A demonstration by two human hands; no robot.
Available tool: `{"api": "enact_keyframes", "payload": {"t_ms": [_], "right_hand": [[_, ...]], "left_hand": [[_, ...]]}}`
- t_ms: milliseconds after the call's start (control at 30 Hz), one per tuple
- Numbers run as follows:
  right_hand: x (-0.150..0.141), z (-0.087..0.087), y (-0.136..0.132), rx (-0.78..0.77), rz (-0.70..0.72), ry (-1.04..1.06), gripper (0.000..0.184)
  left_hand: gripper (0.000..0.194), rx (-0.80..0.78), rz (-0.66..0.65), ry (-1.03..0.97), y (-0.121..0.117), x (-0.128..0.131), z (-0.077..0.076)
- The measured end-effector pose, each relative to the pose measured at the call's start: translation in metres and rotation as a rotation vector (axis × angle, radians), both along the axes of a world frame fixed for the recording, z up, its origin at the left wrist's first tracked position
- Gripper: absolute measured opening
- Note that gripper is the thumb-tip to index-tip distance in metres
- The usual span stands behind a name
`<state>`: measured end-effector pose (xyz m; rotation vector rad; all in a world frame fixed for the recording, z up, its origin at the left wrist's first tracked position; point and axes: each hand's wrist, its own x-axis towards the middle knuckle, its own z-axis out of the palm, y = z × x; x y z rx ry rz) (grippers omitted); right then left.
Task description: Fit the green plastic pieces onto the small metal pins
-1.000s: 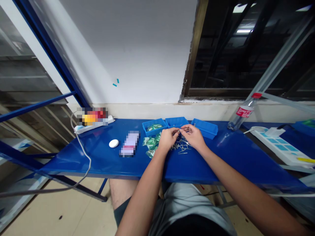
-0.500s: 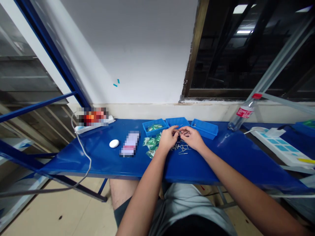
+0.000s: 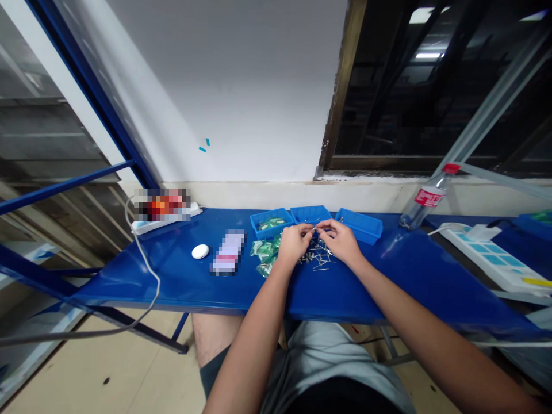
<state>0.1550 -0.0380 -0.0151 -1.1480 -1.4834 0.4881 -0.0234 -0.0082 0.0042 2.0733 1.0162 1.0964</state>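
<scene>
My left hand (image 3: 295, 244) and my right hand (image 3: 337, 238) meet fingertip to fingertip above the table, both closed in a pinch. Between them is a tiny light-coloured piece, too small to name. Under my right hand lies a loose heap of thin silvery metal pins (image 3: 321, 260). Small dark metal pieces (image 3: 305, 258) are heaped beside the pins, partly hidden by my left hand. Green-and-clear plastic packets (image 3: 265, 253) lie to the left of my left hand. Behind my hands stand a left blue bin (image 3: 259, 232) with packets inside, a middle blue bin (image 3: 308, 211) and a right blue bin (image 3: 365, 231).
On the blue table (image 3: 172, 287) a round white object (image 3: 200, 252) and a blurred phone-like object (image 3: 228, 252) lie to the left. A clear bottle with a red cap (image 3: 425, 198) stands at the back right. A white power strip (image 3: 495, 259) is farther right. A grey cable (image 3: 149, 270) hangs at the left.
My fingertips have shifted slightly and the fingers of my right hand are drawn in closer to a pinch. More of the pins show beneath. Everything else looks the same.
</scene>
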Motion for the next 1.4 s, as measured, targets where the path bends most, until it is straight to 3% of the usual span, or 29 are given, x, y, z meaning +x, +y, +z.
{"api": "enact_keyframes", "payload": {"t_ms": [167, 300, 533, 633, 733, 933, 1133, 1400], "right_hand": [[-0.001, -0.003, 0.002, -0.026, -0.019, 0.066, 0.022], [-0.001, -0.004, 0.003, -0.039, 0.003, 0.093, 0.024], [-0.004, 0.006, -0.003, 0.030, 0.006, -0.009, 0.020], [0.001, 0.014, -0.006, 0.128, -0.058, -0.145, 0.017], [0.017, 0.019, -0.005, 0.208, -0.207, -0.304, 0.016], [0.058, 0.010, 0.006, 0.133, -0.481, -0.562, 0.022], [0.068, -0.002, 0.012, 0.082, -0.481, -0.664, 0.025], [0.053, 0.012, 0.003, 0.205, -0.437, -0.593, 0.021]], "left_hand": [[0.023, -0.038, 0.009, -0.028, 0.002, 0.002, -0.002], [0.028, -0.107, -0.012, -0.170, 0.002, 0.003, -0.001], [0.024, -0.189, -0.117, -0.379, 0.003, 0.005, -0.002], [0.023, -0.150, -0.089, -0.351, 0.003, 0.004, -0.002], [0.021, -0.102, -0.031, -0.299, 0.003, 0.003, -0.002], [0.020, -0.098, 0.031, -0.222, 0.000, 0.001, 0.003], [0.020, -0.109, 0.050, -0.192, -0.002, 0.001, 0.005], [0.020, -0.096, 0.040, -0.198, -0.002, 0.002, 0.004]]}}
